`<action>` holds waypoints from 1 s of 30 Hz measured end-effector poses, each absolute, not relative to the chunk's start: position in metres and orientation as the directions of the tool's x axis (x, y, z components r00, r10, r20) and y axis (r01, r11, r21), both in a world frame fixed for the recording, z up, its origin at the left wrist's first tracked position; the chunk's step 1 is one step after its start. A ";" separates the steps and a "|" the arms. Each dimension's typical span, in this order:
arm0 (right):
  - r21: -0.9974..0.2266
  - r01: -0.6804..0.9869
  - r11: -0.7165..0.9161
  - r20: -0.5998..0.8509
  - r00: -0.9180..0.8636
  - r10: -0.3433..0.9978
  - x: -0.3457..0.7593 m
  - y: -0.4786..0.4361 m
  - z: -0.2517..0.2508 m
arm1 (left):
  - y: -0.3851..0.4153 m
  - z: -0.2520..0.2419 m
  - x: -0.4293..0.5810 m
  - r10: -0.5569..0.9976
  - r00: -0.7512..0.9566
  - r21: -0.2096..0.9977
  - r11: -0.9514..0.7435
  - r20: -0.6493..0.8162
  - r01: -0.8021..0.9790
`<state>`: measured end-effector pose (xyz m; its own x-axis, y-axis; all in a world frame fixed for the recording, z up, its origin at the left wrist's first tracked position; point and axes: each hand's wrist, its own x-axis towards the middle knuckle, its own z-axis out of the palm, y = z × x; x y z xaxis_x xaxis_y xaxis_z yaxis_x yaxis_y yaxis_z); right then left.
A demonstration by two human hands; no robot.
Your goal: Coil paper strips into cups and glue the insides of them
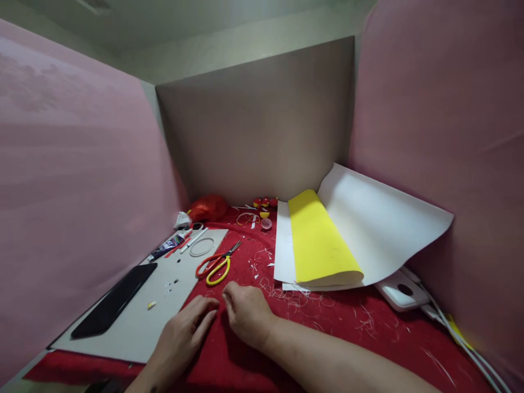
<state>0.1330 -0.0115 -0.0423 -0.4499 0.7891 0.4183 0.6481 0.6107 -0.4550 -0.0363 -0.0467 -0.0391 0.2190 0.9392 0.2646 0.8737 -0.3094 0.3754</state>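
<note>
My left hand [185, 328] hovers over or rests on the red cloth [229, 360], which one I cannot tell. Its fingers are bent and the thumb stands apart from them, with nothing visible between. Close beside it, my right hand [248, 313] has its fingers curled in a pinch. Anything small in that pinch is hidden. Just beyond both hands lies a pair of scissors [216, 266] with one red and one yellow handle, its blades pointing away to the right.
A grey board [135, 333] at left carries a black phone-like slab [114, 300], a tube [167, 246] and a ring [202, 246]. Yellow corrugated sheet [319, 240] lies on white sheets [380, 229] at right. A white device [403, 290] with cables, thread scraps and pink side walls surround the space.
</note>
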 end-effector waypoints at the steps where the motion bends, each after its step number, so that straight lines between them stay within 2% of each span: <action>1: -0.446 0.647 0.618 0.419 -0.459 0.783 0.134 -0.012 -0.042 | -0.047 -0.039 -0.036 0.942 0.217 0.365 -0.302 0.254 0.881; 11: -0.360 0.652 0.667 0.440 -0.512 0.738 0.138 -0.018 -0.043 | -0.049 -0.036 -0.034 0.961 0.206 0.344 -0.260 0.184 0.902; 30: -0.434 0.674 0.599 0.548 -0.330 0.768 0.142 -0.017 -0.047 | -0.053 -0.042 -0.032 0.907 0.243 0.366 -0.369 0.345 0.854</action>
